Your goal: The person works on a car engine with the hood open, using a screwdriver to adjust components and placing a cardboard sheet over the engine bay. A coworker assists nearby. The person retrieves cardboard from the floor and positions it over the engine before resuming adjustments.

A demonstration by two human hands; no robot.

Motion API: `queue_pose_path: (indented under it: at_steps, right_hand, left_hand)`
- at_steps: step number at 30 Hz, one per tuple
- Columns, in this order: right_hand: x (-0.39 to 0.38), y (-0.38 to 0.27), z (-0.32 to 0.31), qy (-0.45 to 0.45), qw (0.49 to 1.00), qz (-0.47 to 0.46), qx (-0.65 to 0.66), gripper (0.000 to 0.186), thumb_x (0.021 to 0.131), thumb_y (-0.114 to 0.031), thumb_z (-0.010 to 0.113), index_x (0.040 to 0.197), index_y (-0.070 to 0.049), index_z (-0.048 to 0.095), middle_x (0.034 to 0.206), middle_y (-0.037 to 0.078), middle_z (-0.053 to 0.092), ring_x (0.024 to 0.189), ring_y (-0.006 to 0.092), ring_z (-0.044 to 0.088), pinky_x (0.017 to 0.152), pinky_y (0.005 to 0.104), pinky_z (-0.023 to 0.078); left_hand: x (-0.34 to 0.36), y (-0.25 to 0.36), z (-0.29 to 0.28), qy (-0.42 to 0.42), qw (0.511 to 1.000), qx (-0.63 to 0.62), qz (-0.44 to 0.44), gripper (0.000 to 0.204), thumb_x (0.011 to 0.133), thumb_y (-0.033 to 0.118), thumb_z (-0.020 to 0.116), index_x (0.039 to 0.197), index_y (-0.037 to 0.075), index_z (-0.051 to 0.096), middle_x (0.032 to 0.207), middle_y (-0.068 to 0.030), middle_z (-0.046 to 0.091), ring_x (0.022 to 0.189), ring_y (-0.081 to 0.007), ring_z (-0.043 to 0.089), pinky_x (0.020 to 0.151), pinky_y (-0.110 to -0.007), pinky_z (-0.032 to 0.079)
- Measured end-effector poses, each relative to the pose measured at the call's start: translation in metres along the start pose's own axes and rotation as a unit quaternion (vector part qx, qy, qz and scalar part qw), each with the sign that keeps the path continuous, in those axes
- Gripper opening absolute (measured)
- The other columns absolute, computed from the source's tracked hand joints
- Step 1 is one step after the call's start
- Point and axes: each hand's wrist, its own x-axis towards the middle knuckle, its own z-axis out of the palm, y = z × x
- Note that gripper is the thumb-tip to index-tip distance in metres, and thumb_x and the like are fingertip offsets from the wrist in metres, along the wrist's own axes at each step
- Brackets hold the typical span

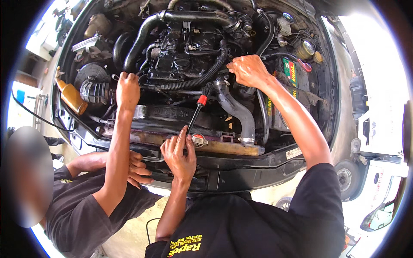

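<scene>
In the head view, the person's left hand (180, 152) is closed around the lower end of a screwdriver (196, 112), its fingers pinching the dark grip just beside the round radiator cap (198, 139); the red collar and black shaft run up and away from that grip into the engine bay, toward the ribbed black hose (195, 81). The tool looks light and stiff, and its moulded handle is the sound place to hold it, since the thin shaft would likely be slick with oil. The right hand (248, 70) lies palm down, fingers curled over the top of the grey coolant hose (234, 107), well beyond the screwdriver's tip; that hose seems rubbery and pliant, best grasped near its clamped end. A co-worker's hand (127, 88) reaches in left of the grip, closed on something I cannot make out.
</scene>
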Motion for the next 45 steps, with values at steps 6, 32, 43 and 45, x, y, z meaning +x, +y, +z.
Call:
queue_pose_path:
  at_steps: [6, 32, 43, 45]
  right_hand:
    - [0.014, 0.007, -0.013, -0.02, 0.999, -0.03, -0.028, 0.012, 0.089, -0.019, 0.072, 0.09, -0.014, 0.082, 0.086, 0.012, 0.077, 0.08, 0.0355, 0.077, 0.07, 0.0507, 0.06]
    - [0.033, 0.048, 0.005, -0.022, 0.999, -0.043, -0.023, 0.034, 0.107, -0.03, 0.061, 0.086, -0.008, 0.076, 0.089, 0.009, 0.072, 0.098, 0.0309, 0.068, 0.093, 0.0496, 0.047]
    - [0.035, 0.003, -0.007, -0.091, 0.992, -0.072, 0.04, 0.034, 0.108, -0.033, 0.063, 0.087, -0.009, 0.074, 0.088, 0.01, 0.074, 0.101, 0.0319, 0.071, 0.093, 0.0492, 0.046]
    - [0.038, 0.003, 0.001, -0.064, 0.988, -0.094, 0.1, 0.036, 0.107, -0.033, 0.063, 0.084, -0.007, 0.073, 0.084, 0.014, 0.073, 0.094, 0.038, 0.071, 0.09, 0.0518, 0.047]
  left_hand:
    - [0.008, 0.0, 0.007, -0.006, 0.999, -0.021, -0.023, 0.03, 0.109, 0.017, 0.068, 0.135, 0.006, 0.079, 0.086, -0.0075, 0.063, 0.085, -0.026, 0.06, 0.088, -0.041, 0.044]
    - [0.012, -0.004, 0.005, -0.005, 0.999, -0.032, -0.039, 0.033, 0.103, 0.01, 0.073, 0.136, 0.006, 0.079, 0.084, -0.0054, 0.062, 0.081, -0.0239, 0.059, 0.086, -0.04, 0.042]
    - [0.009, -0.004, 0.001, -0.022, 0.998, -0.006, -0.057, 0.032, 0.11, 0.017, 0.066, 0.137, 0.004, 0.077, 0.087, -0.0078, 0.066, 0.086, -0.0252, 0.062, 0.09, -0.041, 0.045]
    - [0.013, -0.003, 0.001, -0.03, 0.997, -0.006, -0.075, 0.032, 0.11, 0.016, 0.066, 0.137, 0.004, 0.078, 0.086, -0.0082, 0.065, 0.086, -0.0257, 0.062, 0.09, -0.041, 0.045]
